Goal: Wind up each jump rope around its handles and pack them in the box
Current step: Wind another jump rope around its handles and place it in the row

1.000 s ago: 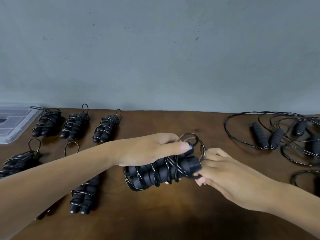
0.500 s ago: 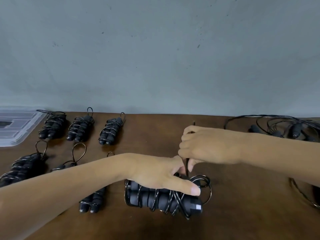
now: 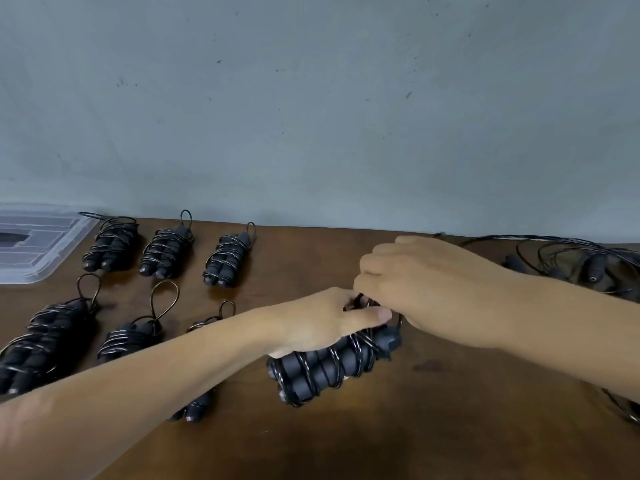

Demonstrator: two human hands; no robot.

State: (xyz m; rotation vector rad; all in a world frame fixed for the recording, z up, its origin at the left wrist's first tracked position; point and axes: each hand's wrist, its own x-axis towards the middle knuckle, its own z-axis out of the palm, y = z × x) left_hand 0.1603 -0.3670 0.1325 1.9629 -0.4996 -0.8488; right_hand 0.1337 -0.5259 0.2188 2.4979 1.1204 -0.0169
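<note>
A black jump rope bundle [image 3: 325, 367], its cord wound round two foam handles, lies tilted near the table's middle. My left hand [image 3: 322, 320] grips its upper end, thumb stretched to the right. My right hand [image 3: 412, 289] is curled above that same end and pinches the cord's last loop, which my fingers mostly hide. Several wound jump ropes [image 3: 166, 247] lie in two rows on the left. A clear plastic box [image 3: 52, 261] with its lid on sits at the far left.
Unwound jump ropes [image 3: 588, 265] lie in tangled black loops at the right rear, and more cord [image 3: 623, 407] shows at the right edge. The brown wooden table [image 3: 415, 427] ends at a grey wall behind.
My right hand has come down from above the bundle onto its upper end, drawing the cord's loop in. The bundle has tilted up to the right, still in my left hand.
</note>
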